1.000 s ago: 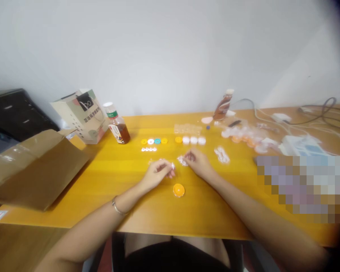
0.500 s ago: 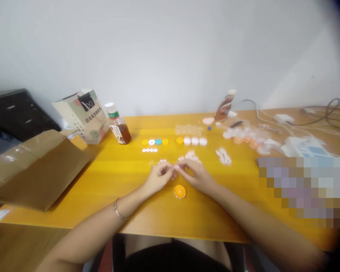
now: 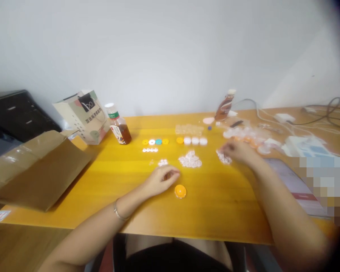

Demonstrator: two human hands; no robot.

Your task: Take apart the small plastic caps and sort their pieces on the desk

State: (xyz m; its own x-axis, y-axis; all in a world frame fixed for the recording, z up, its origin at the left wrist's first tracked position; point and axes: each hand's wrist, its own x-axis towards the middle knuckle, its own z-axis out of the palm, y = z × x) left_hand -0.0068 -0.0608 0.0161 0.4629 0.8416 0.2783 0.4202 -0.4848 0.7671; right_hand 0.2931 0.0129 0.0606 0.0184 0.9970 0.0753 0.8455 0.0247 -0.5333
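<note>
My left hand [image 3: 162, 180] rests above the middle of the table, thumb and fingertips pinched together; whatever they hold is too small to make out. Just below its fingertips lies a round orange cap-like disc [image 3: 180, 191]. Over to the right, my right hand [image 3: 238, 151] reaches down to a small heap of white pieces [image 3: 224, 157]. Its fingertips are blurred and partly cover that heap. Between the hands spreads a larger pile of small clear-white pieces [image 3: 190, 160]. A few white pieces [image 3: 163, 162] sit just beyond my left hand.
Behind stand rows of coloured discs [image 3: 158, 142] and white discs [image 3: 195, 141]. A brown-liquid bottle [image 3: 120, 130], paper bag [image 3: 93, 121] and open cardboard box [image 3: 42, 170] are left. A second bottle [image 3: 225, 105], cables [image 3: 328, 113] and a tablet-like device [image 3: 297, 185] are right.
My right hand has parted from the left and moved right to the small white heap. The left hand has stayed nearly in place. The pinkish-white piece between the fingertips no longer shows clearly.
</note>
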